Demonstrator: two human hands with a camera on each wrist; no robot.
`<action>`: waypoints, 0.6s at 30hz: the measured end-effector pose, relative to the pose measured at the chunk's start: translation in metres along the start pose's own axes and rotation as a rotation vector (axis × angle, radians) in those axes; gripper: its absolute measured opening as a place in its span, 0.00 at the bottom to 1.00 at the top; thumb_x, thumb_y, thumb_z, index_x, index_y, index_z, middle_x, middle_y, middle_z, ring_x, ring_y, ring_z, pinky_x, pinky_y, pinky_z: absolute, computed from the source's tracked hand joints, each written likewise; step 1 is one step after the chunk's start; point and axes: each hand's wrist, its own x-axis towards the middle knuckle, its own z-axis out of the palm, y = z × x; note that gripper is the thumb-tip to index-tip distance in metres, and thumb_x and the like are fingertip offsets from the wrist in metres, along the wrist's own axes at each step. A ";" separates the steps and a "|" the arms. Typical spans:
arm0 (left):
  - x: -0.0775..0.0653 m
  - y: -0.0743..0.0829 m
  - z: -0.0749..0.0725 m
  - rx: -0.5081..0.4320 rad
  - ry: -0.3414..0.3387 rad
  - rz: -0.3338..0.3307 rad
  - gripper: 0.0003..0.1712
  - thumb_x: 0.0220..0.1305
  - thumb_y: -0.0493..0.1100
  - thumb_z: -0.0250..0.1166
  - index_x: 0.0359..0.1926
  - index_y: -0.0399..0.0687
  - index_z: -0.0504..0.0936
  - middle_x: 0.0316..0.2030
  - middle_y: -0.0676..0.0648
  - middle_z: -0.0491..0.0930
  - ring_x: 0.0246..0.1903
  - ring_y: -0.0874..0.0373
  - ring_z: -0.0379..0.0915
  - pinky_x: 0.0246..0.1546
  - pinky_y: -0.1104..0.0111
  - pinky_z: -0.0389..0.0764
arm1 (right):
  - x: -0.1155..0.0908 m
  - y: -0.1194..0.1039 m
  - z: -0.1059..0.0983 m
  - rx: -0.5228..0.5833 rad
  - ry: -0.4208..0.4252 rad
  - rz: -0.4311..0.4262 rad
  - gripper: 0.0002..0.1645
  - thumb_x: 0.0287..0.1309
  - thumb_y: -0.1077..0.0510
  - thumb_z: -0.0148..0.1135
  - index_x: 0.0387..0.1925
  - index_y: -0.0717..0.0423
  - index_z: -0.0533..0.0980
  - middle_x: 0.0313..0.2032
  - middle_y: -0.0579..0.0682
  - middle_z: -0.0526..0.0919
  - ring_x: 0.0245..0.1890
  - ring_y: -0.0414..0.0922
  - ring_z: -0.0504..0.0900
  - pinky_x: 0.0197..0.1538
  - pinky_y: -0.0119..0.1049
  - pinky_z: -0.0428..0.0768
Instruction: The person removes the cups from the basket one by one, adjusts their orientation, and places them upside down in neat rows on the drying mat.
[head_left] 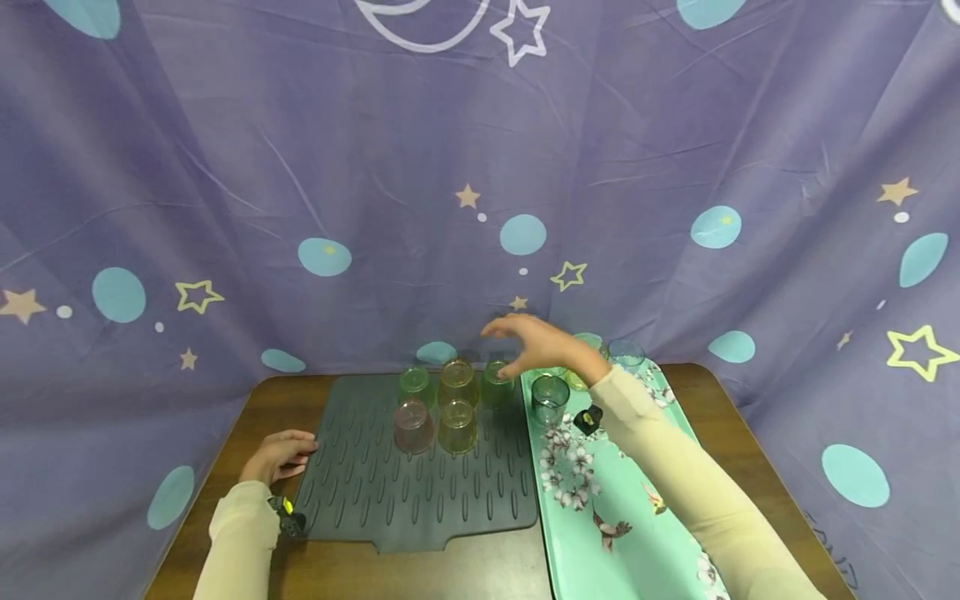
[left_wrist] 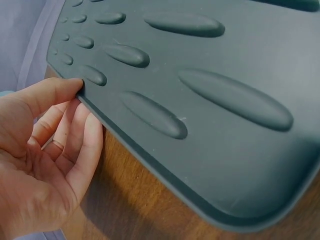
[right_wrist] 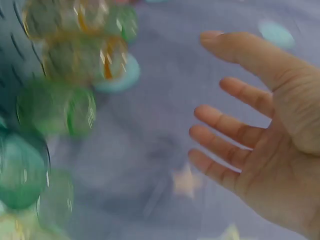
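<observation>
My left hand (head_left: pixel 281 454) is at the left edge of a dark grey drying mat (head_left: pixel 360 492). In the left wrist view, its thumb lies on the mat's rim and the other fingers curl in against the edge. My right hand (head_left: pixel 543 343) is raised with fingers spread, holding nothing, above the back right of the mat. Below it stands a green glass (head_left: pixel 495 393), upside down. Beside that are an amber glass (head_left: pixel 458 382), another green glass (head_left: pixel 415 385), a pink glass (head_left: pixel 413 427) and a yellow glass (head_left: pixel 457 427).
A mint floral tray (head_left: pixel 622 500) stands right of the mat, under my right forearm. On it are a dark green glass (head_left: pixel 551 398), a bluish clear glass (head_left: pixel 626 354) and others partly hidden by my arm. A purple patterned curtain (head_left: pixel 390 208) hangs behind the wooden table (head_left: pixel 360 575).
</observation>
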 end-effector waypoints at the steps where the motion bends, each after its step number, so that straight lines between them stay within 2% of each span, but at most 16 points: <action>1: 0.000 0.000 0.000 0.004 0.003 -0.004 0.15 0.68 0.36 0.64 0.52 0.32 0.78 0.28 0.57 0.79 0.28 0.64 0.75 0.33 0.71 0.83 | -0.006 0.008 -0.008 0.041 0.036 -0.004 0.41 0.53 0.55 0.79 0.68 0.51 0.72 0.67 0.55 0.75 0.66 0.55 0.75 0.66 0.55 0.76; 6: 0.001 0.000 0.001 0.007 0.017 -0.002 0.14 0.67 0.36 0.65 0.51 0.33 0.78 0.27 0.57 0.79 0.28 0.64 0.75 0.33 0.72 0.83 | -0.042 0.050 -0.042 0.242 0.245 0.034 0.41 0.56 0.57 0.76 0.70 0.54 0.70 0.65 0.63 0.75 0.64 0.62 0.75 0.65 0.61 0.74; 9: 0.001 0.002 0.002 0.001 0.022 0.002 0.13 0.67 0.35 0.65 0.50 0.33 0.79 0.27 0.57 0.79 0.28 0.65 0.75 0.33 0.72 0.83 | -0.063 0.079 -0.054 0.363 0.389 0.063 0.41 0.58 0.60 0.74 0.70 0.59 0.68 0.63 0.68 0.75 0.63 0.66 0.73 0.65 0.65 0.71; 11: 0.000 0.003 0.003 0.002 0.018 0.001 0.14 0.67 0.36 0.65 0.51 0.33 0.78 0.27 0.57 0.78 0.28 0.64 0.75 0.33 0.72 0.83 | -0.077 0.096 -0.057 0.421 0.474 0.091 0.41 0.58 0.62 0.74 0.71 0.60 0.66 0.63 0.69 0.74 0.64 0.66 0.72 0.66 0.63 0.72; 14: -0.001 0.003 0.003 0.007 0.015 -0.008 0.15 0.67 0.36 0.65 0.52 0.32 0.77 0.27 0.56 0.78 0.28 0.64 0.75 0.33 0.72 0.83 | -0.096 0.119 -0.057 0.454 0.563 0.161 0.42 0.59 0.61 0.73 0.72 0.58 0.65 0.64 0.67 0.74 0.65 0.61 0.73 0.63 0.49 0.78; 16: -0.001 0.002 0.003 0.009 0.017 -0.014 0.15 0.67 0.36 0.65 0.52 0.32 0.77 0.27 0.56 0.78 0.27 0.64 0.75 0.32 0.71 0.83 | -0.107 0.132 -0.055 0.474 0.593 0.212 0.43 0.60 0.60 0.73 0.74 0.57 0.64 0.65 0.67 0.72 0.65 0.59 0.72 0.59 0.36 0.80; 18: 0.000 0.001 0.002 0.008 0.018 -0.016 0.15 0.67 0.36 0.65 0.52 0.31 0.77 0.26 0.56 0.78 0.27 0.64 0.75 0.32 0.71 0.83 | -0.117 0.144 -0.051 0.487 0.604 0.269 0.45 0.62 0.57 0.72 0.75 0.55 0.61 0.68 0.66 0.70 0.67 0.58 0.71 0.55 0.29 0.79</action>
